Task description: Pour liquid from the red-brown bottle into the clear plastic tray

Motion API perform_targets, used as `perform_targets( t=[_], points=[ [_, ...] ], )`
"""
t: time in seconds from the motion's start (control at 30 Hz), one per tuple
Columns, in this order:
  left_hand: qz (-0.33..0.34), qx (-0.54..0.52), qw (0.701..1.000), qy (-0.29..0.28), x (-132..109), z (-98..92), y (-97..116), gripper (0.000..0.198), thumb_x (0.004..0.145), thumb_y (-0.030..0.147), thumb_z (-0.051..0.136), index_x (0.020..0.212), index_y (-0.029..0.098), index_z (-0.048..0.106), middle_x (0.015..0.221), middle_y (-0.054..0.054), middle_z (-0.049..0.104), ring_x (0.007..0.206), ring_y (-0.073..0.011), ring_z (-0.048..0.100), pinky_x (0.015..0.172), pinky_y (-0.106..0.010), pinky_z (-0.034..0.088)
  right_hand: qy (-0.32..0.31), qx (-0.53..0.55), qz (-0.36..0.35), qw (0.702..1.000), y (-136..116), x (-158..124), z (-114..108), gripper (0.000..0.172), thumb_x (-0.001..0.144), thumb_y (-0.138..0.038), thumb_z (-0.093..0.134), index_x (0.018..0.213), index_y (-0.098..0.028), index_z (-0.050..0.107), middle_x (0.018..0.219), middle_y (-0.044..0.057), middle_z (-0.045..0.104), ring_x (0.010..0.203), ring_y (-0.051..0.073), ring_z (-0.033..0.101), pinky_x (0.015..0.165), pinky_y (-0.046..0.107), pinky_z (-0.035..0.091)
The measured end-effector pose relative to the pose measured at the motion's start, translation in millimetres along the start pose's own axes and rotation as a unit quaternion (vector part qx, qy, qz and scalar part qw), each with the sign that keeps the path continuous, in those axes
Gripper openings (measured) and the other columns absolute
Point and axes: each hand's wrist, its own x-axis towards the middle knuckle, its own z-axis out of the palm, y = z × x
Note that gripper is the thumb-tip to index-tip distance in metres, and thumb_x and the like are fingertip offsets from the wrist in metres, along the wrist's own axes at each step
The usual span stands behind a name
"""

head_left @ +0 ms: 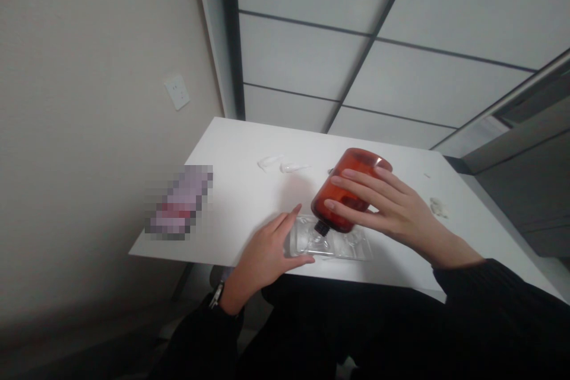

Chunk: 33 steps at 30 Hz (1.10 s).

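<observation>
My right hand point(392, 205) is wrapped around an amber bottle point(345, 196). The bottle is tipped with its dark threaded neck pointing down and left, and no cap is on it. Right beneath the neck lies a clear plastic tray point(351, 247) with molded hollows, close to the table's front edge. My left hand point(269, 249) steadies the tray's left end, thumb along the near side and fingers on the far side. Whether liquid is coming out of the bottle I cannot tell.
Two small clear nozzle-like pieces point(294, 167) lie farther back on the white table point(236, 190). A blurred-out pinkish item point(180, 202) is at the left edge. A small pale crumpled item point(439, 208) lies to the right. Behind the table stand white panels point(307, 53).
</observation>
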Motion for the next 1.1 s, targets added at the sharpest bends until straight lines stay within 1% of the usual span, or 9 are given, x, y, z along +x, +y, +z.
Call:
perform_targets(
  t=[0.1,0.23,0.4,0.53,0.67,0.77,0.9,1.0,1.1],
  points=[
    [-0.005,0.001,1.000,-0.001,0,0.2,-1,0.100,0.082,0.046,0.092,0.163,0.022,0.040,0.151,-0.015,0.063,0.135,-0.0340,0.064,0.117,-0.052,0.052,-0.002,-0.011,-0.008,1.000,1,1,-1,0.080,0.094,0.005,0.068,0.161,-0.032,0.046,0.159,0.007,0.060,0.153,0.020,0.052,0.130,0.044,0.037],
    [-0.008,-0.003,1.000,-0.004,0,-0.7,0,0.100,0.082,0.046,0.092,0.164,0.023,0.039,0.152,-0.015,0.062,0.137,-0.0335,0.063,0.118,-0.052,0.051,-0.001,-0.024,-0.014,1.000,1,2,-3,0.080,0.094,0.004,0.069,0.161,-0.033,0.045,0.157,0.007,0.062,0.150,0.019,0.055,0.129,0.043,0.038],
    [-0.009,-0.007,1.000,-0.008,0,-1.3,1,0.098,0.084,0.046,0.091,0.164,0.025,0.038,0.155,-0.015,0.060,0.138,-0.0337,0.062,0.119,-0.052,0.050,0.002,-0.023,-0.007,1.000,-1,1,-5,0.084,0.093,0.005,0.070,0.162,-0.034,0.042,0.160,0.006,0.060,0.154,0.018,0.049,0.130,0.041,0.036],
    [-0.012,-0.002,1.000,-0.012,0,-0.7,1,0.100,0.084,0.045,0.091,0.165,0.024,0.037,0.153,-0.015,0.061,0.137,-0.0336,0.063,0.118,-0.052,0.051,0.003,-0.019,-0.005,1.000,-3,1,-5,0.083,0.095,0.004,0.068,0.164,-0.034,0.041,0.161,0.005,0.058,0.157,0.017,0.045,0.132,0.041,0.032],
    [-0.006,-0.007,1.000,-0.009,-1,0.1,0,0.099,0.085,0.046,0.089,0.166,0.026,0.035,0.154,-0.015,0.059,0.139,-0.0340,0.061,0.119,-0.052,0.050,0.003,-0.032,-0.006,0.999,-4,1,-7,0.082,0.096,0.003,0.066,0.164,-0.036,0.041,0.161,0.002,0.058,0.154,0.015,0.048,0.131,0.038,0.035],
    [0.002,-0.013,1.000,-0.005,-1,0.3,-1,0.097,0.087,0.048,0.087,0.166,0.028,0.035,0.150,-0.014,0.062,0.135,-0.0340,0.063,0.117,-0.053,0.051,0.005,-0.040,-0.009,0.999,-5,1,-9,0.085,0.094,0.004,0.067,0.163,-0.037,0.041,0.160,0.000,0.060,0.153,0.014,0.050,0.130,0.035,0.037],
    [-0.001,-0.009,1.000,-0.007,0,-0.4,0,0.097,0.087,0.048,0.088,0.166,0.029,0.035,0.145,-0.013,0.065,0.129,-0.0340,0.066,0.112,-0.053,0.054,0.013,-0.038,-0.006,0.999,-8,1,-10,0.085,0.092,0.004,0.069,0.161,-0.038,0.046,0.159,-0.002,0.061,0.153,0.015,0.050,0.130,0.033,0.034],
    [-0.001,-0.008,1.000,-0.004,-1,-0.8,1,0.098,0.086,0.045,0.089,0.166,0.029,0.034,0.146,-0.012,0.064,0.130,-0.0333,0.066,0.113,-0.051,0.054,0.018,-0.050,-0.014,0.998,-9,0,-11,0.085,0.092,0.004,0.070,0.162,-0.037,0.045,0.158,-0.001,0.061,0.154,0.014,0.049,0.132,0.033,0.031],
    [0.004,-0.010,1.000,-0.002,0,-0.4,0,0.099,0.085,0.045,0.089,0.166,0.030,0.034,0.146,-0.011,0.064,0.131,-0.0333,0.066,0.114,-0.052,0.054,0.016,-0.082,-0.027,0.996,-10,0,-11,0.082,0.094,0.001,0.070,0.162,-0.039,0.044,0.157,-0.003,0.063,0.154,0.014,0.049,0.130,0.034,0.034]
  ],
)
